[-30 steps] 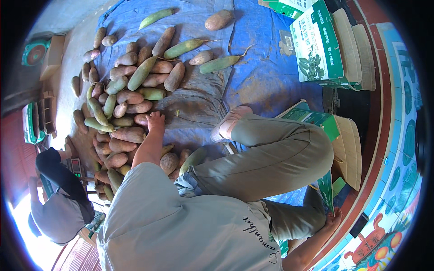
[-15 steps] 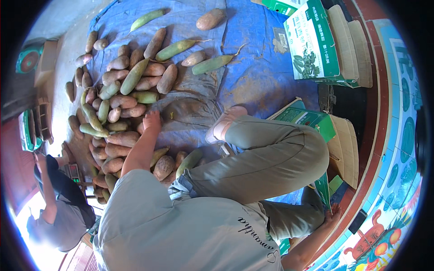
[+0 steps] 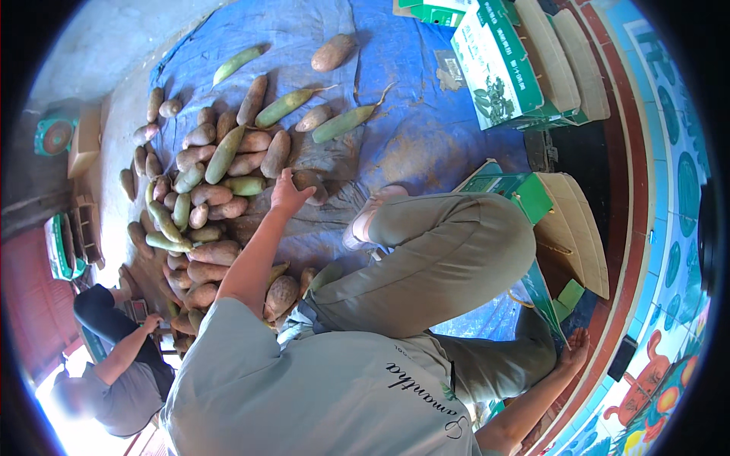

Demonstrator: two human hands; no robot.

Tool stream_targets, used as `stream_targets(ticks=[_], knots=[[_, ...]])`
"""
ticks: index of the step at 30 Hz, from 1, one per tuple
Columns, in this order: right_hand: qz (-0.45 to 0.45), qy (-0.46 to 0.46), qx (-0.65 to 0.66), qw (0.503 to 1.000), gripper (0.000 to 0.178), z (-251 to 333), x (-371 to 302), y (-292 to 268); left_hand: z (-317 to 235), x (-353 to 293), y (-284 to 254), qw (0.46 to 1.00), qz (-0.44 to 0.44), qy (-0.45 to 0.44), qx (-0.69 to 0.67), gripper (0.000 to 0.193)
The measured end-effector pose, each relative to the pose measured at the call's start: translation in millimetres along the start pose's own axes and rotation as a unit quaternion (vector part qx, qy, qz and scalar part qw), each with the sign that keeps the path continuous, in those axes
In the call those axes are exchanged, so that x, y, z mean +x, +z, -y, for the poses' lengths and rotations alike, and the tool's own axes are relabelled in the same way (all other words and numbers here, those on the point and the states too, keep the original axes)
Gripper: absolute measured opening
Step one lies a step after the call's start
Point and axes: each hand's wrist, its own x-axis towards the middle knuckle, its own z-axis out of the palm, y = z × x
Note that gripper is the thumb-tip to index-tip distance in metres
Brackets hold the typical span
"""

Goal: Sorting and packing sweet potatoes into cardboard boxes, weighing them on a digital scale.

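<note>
Your left hand [image 3: 287, 194] is stretched out in front of you over a blue tarp [image 3: 426, 129] on the ground, and its fingers are curled around the end of a brown, oblong gourd-like fruit [image 3: 310, 182], which lies at the near right edge of a big heap of brown and green fruits [image 3: 205, 190]. A second ago that hand was lower and further left, resting among the fruits at the near side of the heap; half a second ago it was lifting away; now it has travelled up and to the right and settled on this one brown fruit, so the fruit looks picked out and gripped but not yet lifted, as it still lies on the tarp. Your right hand [image 3: 574, 351] is far off at your right side, near the lower right rim, fingers spread flat on the red floor beside an open green and white cardboard box [image 3: 563, 220], holding nothing and propping you up. Your bent knee in khaki trousers [image 3: 449, 251] sits between the two hands. More closed green and white cartons [image 3: 517, 68] stand at the top right. At the lower left another person [image 3: 114, 365] in dark clothing crouches beside the heap with their own hand out, apart from yours.
</note>
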Motion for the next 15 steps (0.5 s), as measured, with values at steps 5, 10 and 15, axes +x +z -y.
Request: stream_targets(ticks=[5, 10, 15], knots=[[0.046, -0.03, -0.014, 0.998, 0.041, -4.7, -12.1, 3.5, -22.3, 7.4, -2.8, 0.996, 0.04, -0.017, 0.077, 0.083], [0.034, -0.087, -0.057, 0.994, 0.041, -6.2, -36.7, 28.8, -27.1, 0.0, 8.9, 0.993, 0.048, 0.005, 0.11, 0.088], [0.043, -0.32, -0.142, 0.936, 0.023, 7.2, -88.4, 74.2, -59.6, -9.8, -29.5, 0.994, -0.029, 0.092, 0.043, 0.083]])
